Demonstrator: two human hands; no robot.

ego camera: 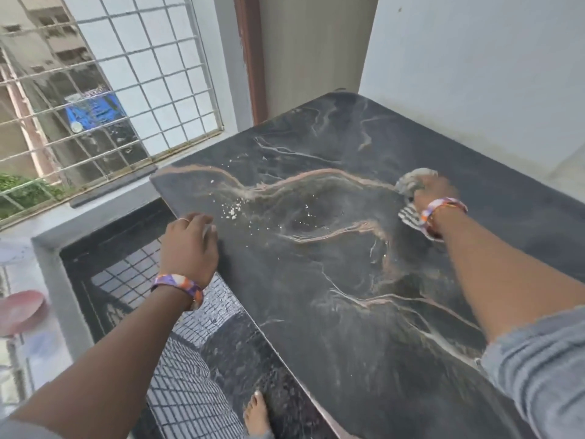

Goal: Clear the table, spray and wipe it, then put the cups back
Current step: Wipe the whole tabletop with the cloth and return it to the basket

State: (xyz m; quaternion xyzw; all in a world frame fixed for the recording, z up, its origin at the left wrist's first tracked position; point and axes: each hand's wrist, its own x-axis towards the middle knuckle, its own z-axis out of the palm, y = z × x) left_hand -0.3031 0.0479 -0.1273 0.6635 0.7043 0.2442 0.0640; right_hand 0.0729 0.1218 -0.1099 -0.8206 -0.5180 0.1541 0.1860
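Head view: dark marbled worktop [332, 280] carries no cups; none are visible anywhere in view. Right hand [432, 190] is at the far right of the surface, fingers clenched on a grey-and-white cloth [411, 182] pressed flat against the stone; part of the cloth trails under the wrist. Left hand [190, 245] rests on the worktop's left edge near the far corner, fingers curled over the rim, holding nothing. White crumbs [232, 212] lie scattered just beside the left hand, towards the middle. Both wrists wear patterned bands. A barred window [110, 90] is at the far left. A bare foot [256, 413] stands on the floor below the near edge.
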